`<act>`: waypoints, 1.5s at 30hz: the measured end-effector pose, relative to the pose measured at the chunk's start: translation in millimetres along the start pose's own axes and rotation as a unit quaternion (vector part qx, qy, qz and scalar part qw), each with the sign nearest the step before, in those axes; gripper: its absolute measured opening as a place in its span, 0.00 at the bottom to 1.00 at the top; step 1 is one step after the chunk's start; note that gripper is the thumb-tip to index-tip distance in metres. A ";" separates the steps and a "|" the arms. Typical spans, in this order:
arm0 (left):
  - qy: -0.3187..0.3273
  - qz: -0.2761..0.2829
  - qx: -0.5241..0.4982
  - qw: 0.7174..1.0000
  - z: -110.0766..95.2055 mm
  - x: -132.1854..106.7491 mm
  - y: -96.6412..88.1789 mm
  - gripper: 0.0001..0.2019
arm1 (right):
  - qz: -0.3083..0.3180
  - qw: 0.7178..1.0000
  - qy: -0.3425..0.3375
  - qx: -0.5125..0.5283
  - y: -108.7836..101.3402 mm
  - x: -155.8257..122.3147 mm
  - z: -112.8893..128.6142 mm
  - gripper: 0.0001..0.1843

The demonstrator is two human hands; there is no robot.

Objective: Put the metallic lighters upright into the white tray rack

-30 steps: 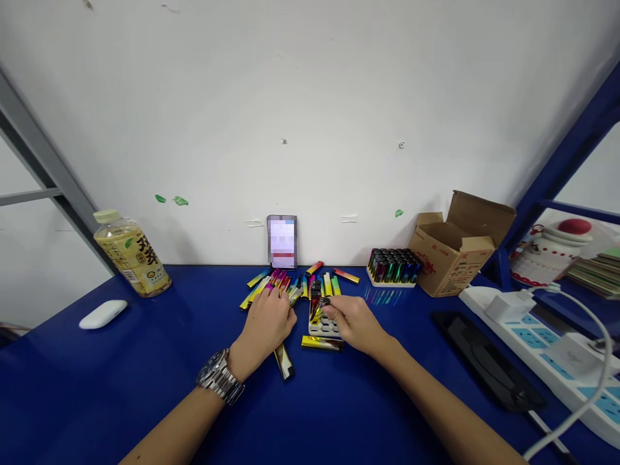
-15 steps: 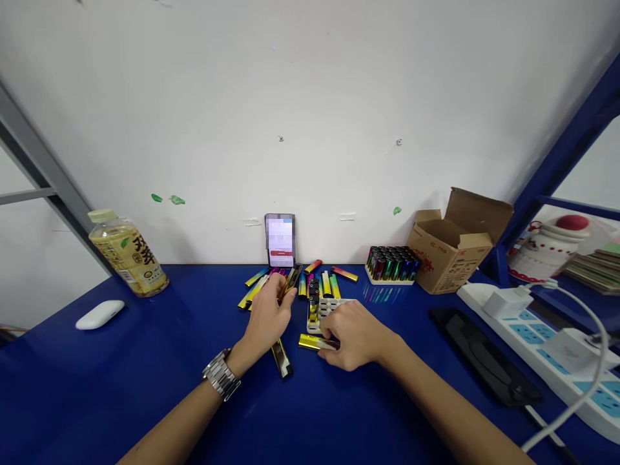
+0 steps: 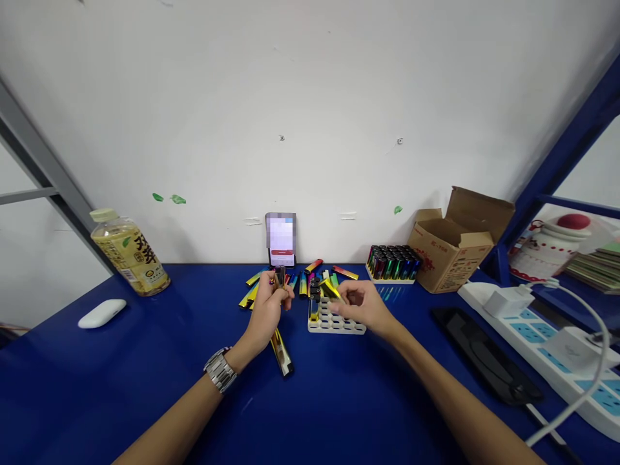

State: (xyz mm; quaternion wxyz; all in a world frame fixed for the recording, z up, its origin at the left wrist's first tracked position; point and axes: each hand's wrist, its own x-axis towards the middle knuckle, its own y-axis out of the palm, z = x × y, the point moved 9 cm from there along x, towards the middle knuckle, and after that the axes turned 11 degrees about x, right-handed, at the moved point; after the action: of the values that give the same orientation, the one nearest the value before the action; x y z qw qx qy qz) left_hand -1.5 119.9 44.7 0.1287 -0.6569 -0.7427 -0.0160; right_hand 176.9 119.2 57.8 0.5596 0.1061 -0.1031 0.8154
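My left hand (image 3: 269,302) is closed around a dark-topped lighter (image 3: 280,276), held upright among the pile. My right hand (image 3: 364,305) pinches a shiny yellow lighter (image 3: 331,289), tilted above the white slotted tray (image 3: 339,327). Along the tray's left side a short row of lighters (image 3: 314,309) stands upright, black tops up. One gold-and-dark lighter (image 3: 282,352) lies on the table just below my left hand. Loose lighters (image 3: 248,296) in bright metallic colours lie behind both hands, partly hidden by them.
A phone (image 3: 281,239) leans against the wall. A filled lighter tray (image 3: 393,263) stands beside an open carton (image 3: 450,248) at right. A power strip (image 3: 537,349) and a black phone-like device (image 3: 484,355) lie nearer. Left are a bottle (image 3: 130,253) and white case (image 3: 101,314).
My right hand has lifted the yellow lighter off the table, up over the tray. My left hand has shifted slightly left, and its lighter is now more upright.
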 end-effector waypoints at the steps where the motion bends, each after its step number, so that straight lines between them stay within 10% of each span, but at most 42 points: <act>1: 0.001 0.004 -0.010 1.000 -0.8 -0.3 0.3 0.06 | -0.035 0.999 -0.005 0.014 -11.3 2.1 -2.6 0.19; 7: -0.082 0.017 -0.067 0.994 13.5 -1.3 1.5 0.25 | -0.113 0.993 0.039 0.024 -42.4 6.1 -33.6 0.23; 21: -0.171 0.005 -0.047 0.984 21.4 -9.5 2.3 0.24 | -0.176 0.984 -0.025 0.027 -50.2 3.7 -25.2 0.21; 36: 0.124 0.122 0.184 0.967 -16.6 -14.6 25.8 0.14 | -0.176 0.984 -0.040 -0.010 -53.5 4.0 -30.6 0.24; 45: 0.108 0.164 0.139 0.971 -14.7 -21.0 32.7 0.12 | -0.166 0.984 -0.039 0.044 -48.4 2.6 -27.1 0.19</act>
State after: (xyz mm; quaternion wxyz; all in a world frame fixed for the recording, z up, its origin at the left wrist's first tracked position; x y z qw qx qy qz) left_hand 35.3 101.1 49.7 0.2992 -0.7400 -0.6012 0.0379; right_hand 219.7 146.3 35.0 0.6777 0.1781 -0.0702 0.7100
